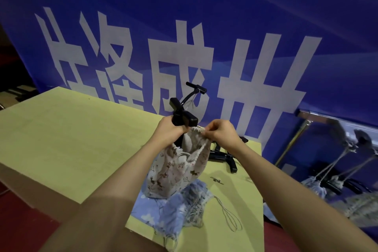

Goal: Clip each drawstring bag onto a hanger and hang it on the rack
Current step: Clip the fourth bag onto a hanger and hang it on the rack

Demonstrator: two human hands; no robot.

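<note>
A beige drawstring bag (pixel 176 170) printed with small animals hangs above the yellow table (pixel 61 139). My left hand (pixel 169 131) grips a black clip hanger (pixel 184 117) at its near clip, by the bag's gathered rim. My right hand (pixel 219 132) pinches the rim of the bag on the right side. The hanger's far clip (pixel 196 87) sticks up behind. Under the bag lie blue drawstring bags (pixel 178 204) with loose grey cords (pixel 229 215).
More black hangers (pixel 223 155) lie on the table behind my right hand. At the right, a metal rack rail (pixel 319 115) carries several hung bags (pixel 315 186). A blue banner with large white characters (pixel 184 37) stands behind the table. The floor is red.
</note>
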